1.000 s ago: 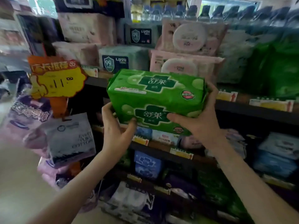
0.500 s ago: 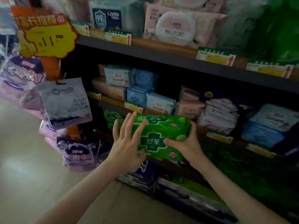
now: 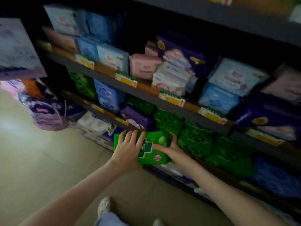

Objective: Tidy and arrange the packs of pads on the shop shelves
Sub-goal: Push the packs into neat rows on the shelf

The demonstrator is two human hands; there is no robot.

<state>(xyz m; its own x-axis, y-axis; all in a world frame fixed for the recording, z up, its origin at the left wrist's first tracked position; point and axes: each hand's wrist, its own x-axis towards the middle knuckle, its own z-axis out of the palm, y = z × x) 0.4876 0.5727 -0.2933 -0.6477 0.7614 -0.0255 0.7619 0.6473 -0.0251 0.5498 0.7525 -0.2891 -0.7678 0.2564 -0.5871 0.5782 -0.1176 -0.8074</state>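
At the front edge of the lower shelf point(image 3: 104, 111), a green pack point(image 3: 154, 156) of pads sits between both hands, its printed face tilted up toward the camera. The left hand point(image 3: 128, 149) lies on the pack's left half with its fingers spread and nearly straight, pressing on the wrapper; its thumb is hidden. The right hand point(image 3: 172, 148) grips the pack's right end, thumb across the front face and fingers curled round the far side.

Just beyond the right hand, a row of matching green packs point(image 3: 195, 141) stands on the same shelf and runs off toward its right end. A purple pack point(image 3: 136, 116) lies just behind the left hand's fingertips, with a blue pack point(image 3: 107, 95) further left. One shelf up, a pink pack point(image 3: 143, 66) sits among white and blue ones, and yellow price tags point(image 3: 125, 79) line that shelf's front edge. Below the arms, a pale shoe point(image 3: 104, 204) stands on the beige floor point(image 3: 48, 160). The frame is blurred, so the print cannot be read.
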